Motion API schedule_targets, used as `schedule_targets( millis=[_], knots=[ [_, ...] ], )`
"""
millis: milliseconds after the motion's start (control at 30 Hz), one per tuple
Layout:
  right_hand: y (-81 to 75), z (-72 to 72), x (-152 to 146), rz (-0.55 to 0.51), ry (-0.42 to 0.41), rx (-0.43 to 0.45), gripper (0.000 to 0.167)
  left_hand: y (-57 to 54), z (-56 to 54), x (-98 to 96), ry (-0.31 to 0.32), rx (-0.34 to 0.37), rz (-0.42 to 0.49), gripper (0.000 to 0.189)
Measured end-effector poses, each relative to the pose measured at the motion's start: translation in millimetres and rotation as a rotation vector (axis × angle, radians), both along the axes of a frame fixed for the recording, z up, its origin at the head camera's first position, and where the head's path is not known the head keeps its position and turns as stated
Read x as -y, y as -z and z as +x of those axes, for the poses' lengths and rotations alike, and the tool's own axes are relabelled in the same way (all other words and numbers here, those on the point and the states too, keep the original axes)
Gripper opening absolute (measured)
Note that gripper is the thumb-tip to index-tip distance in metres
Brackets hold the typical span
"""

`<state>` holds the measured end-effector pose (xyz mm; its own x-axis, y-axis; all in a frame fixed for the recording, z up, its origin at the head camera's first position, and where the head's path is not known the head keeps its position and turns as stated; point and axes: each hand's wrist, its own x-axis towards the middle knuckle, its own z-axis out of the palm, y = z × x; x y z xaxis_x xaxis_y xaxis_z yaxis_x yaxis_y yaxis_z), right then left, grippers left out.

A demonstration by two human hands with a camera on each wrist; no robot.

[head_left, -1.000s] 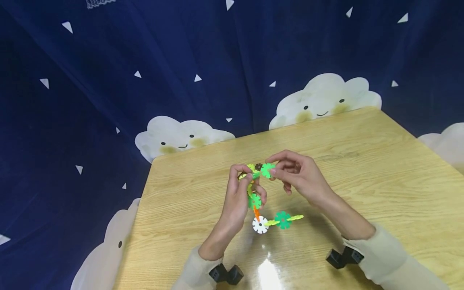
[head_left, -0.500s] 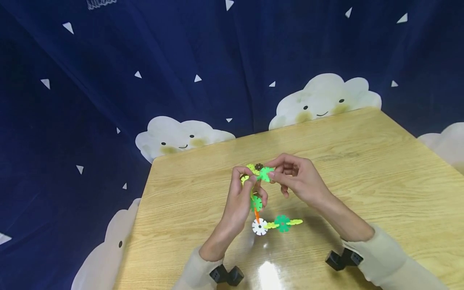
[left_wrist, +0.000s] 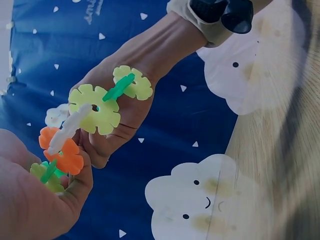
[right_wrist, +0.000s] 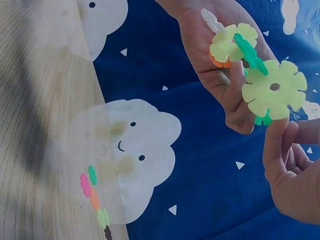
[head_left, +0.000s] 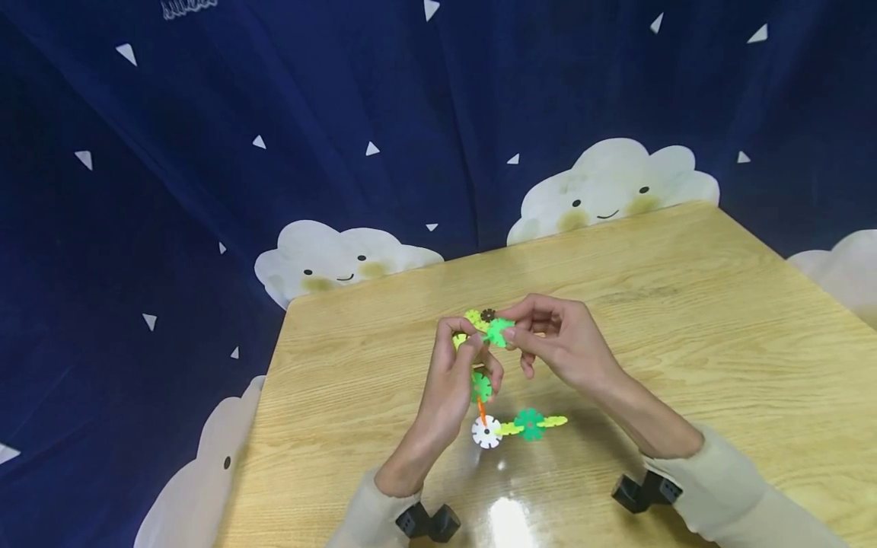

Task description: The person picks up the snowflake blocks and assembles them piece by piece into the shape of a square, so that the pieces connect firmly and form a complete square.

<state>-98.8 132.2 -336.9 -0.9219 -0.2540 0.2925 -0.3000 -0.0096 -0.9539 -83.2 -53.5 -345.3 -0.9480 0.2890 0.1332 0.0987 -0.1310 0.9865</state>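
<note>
My left hand (head_left: 448,380) grips a chain of interlocking plastic flower discs near its upper end. From it hang a green disc (head_left: 482,388), an orange disc (head_left: 482,411) seen edge-on and a white disc (head_left: 486,432). Beyond the white one, the chain turns right through a yellow disc (head_left: 509,428), a darker green disc (head_left: 530,424) and another yellow disc (head_left: 552,421). Thumb and fingers of my right hand (head_left: 569,342) pinch a bright green disc (head_left: 499,332) against the left fingertips. Fingers hide the spot where it meets the chain.
Several more discs lie on the wooden table (head_left: 651,304), among them a pink disc (right_wrist: 85,185) and a dark brown disc (head_left: 488,314). Behind the table hangs a dark blue curtain (head_left: 411,91) printed with clouds.
My right hand has moved slightly left and down, bringing the bright green disc up to the left fingertips. The hanging chain has dropped a little. My left hand keeps its grip.
</note>
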Motion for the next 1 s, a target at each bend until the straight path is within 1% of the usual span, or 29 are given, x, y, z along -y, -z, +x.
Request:
schedule_targets(
  millis=[233, 367, 467, 533, 667, 767, 833, 933, 1000],
  knots=[
    [0.3, -2.2, 3, -0.007, -0.032, -0.024, 0.018, 0.9, 1.8, 3.3, 0.0, -0.004, 0.007, 0.008],
    [0.4, -2.5, 5, 0.001, -0.04, -0.029, 0.018, 1.2, 2.9, 4.1, 0.0, 0.004, 0.009, 0.008],
    [0.2, -3.4, 5, 0.014, -0.039, -0.029, 0.018, 1.1, 1.8, 5.1, 0.003, 0.003, 0.002, 0.009],
    [-0.3, -5.2, 4, 0.033, -0.035, -0.033, 0.019, 0.4, -0.1, 6.4, 0.006, 0.006, -0.023, 0.011],
    [-1.4, -10.8, 2, 0.113, -0.025, -0.04, 0.019, -3.1, -3.6, 12.4, 0.003, 0.011, -0.131, 0.019],
    [-2.1, -16.2, 2, 0.165, -0.045, -0.029, 0.018, -4.7, -5.8, 18.1, -0.008, 0.005, -0.183, 0.024],
    [-2.7, -19.9, 4, 0.185, -0.066, -0.029, 0.017, -4.6, -7.3, 20.9, -0.021, 0.0, -0.193, 0.026],
    [-3.1, -24.8, 8, 0.196, -0.101, -0.05, 0.016, -4.3, -8.0, 22.7, -0.048, 0.016, -0.202, 0.025],
    [-3.4, -27.4, 12, 0.204, -0.131, -0.063, 0.016, -3.6, -7.9, 22.8, -0.054, 0.025, -0.181, 0.023]
  ],
)
